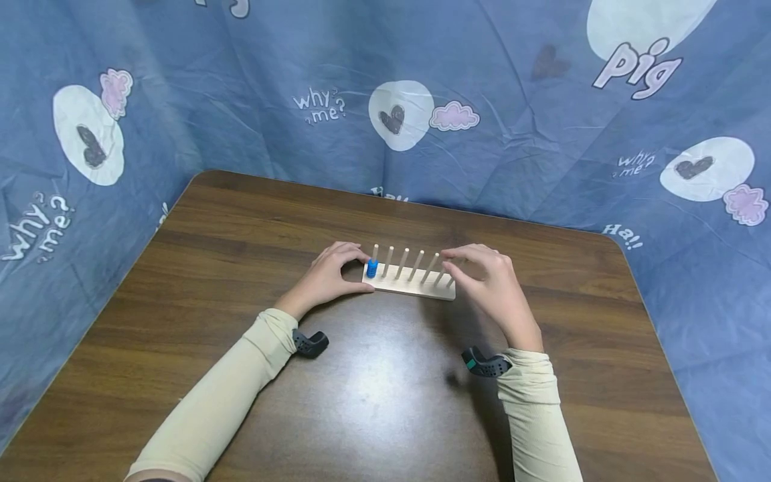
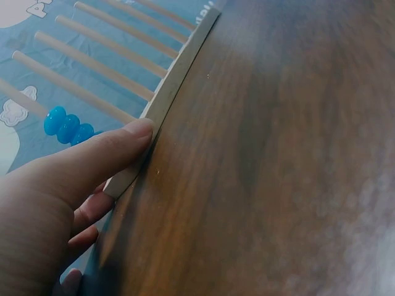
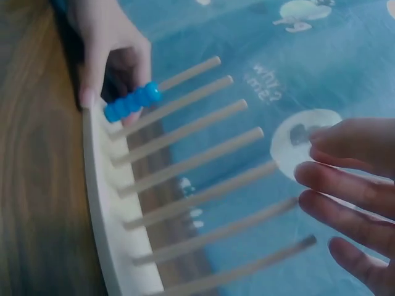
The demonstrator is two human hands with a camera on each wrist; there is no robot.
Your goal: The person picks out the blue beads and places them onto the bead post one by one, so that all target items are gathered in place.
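Note:
A pale wooden peg board [image 1: 409, 286] with several upright pegs lies on the table. Blue beads [image 3: 133, 103] are stacked at the foot of the peg at its left end; the other pegs in view carry none. My left hand [image 1: 327, 276] holds that end, the thumb on the near edge and the other fingers round the far side, as the left wrist view shows. Around the pegs at the opposite end hovers my right hand [image 1: 490, 284], its fingers loosely bent and apart, with nothing visible in them. Whether a fingertip touches a peg, I cannot tell.
The brown wooden table [image 1: 241, 221] has rounded far corners. Behind it and at the sides hangs a blue printed cloth [image 1: 518, 154]. Dark bands [image 1: 310, 343] are strapped round both wrists over pale sleeves.

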